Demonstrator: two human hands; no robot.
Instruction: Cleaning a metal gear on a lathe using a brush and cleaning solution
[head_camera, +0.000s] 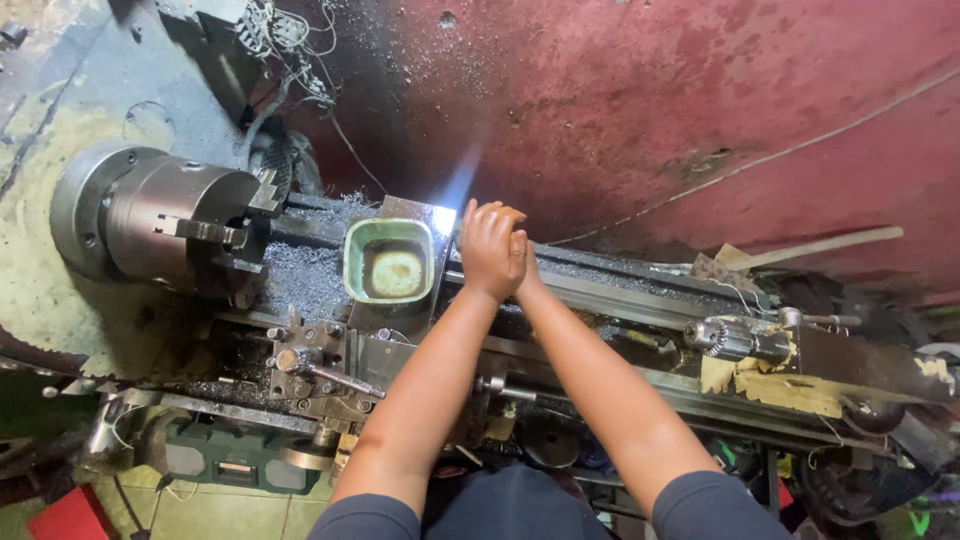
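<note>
At the bottom of the frame I see my two forearms going up to the middle. My left hand (490, 250) lies over my right hand (521, 262); they are pressed together, and I cannot tell if anything is inside them. They hover over the lathe bed (620, 292), just right of the green tray (390, 260) with yellowish liquid. At the left, the chuck (185, 225) holds no workpiece, and metal chips (300, 275) lie around. The drill chuck (725, 337) at the right is well apart. Free room is between them; behind is the red wall (700, 100).
</note>
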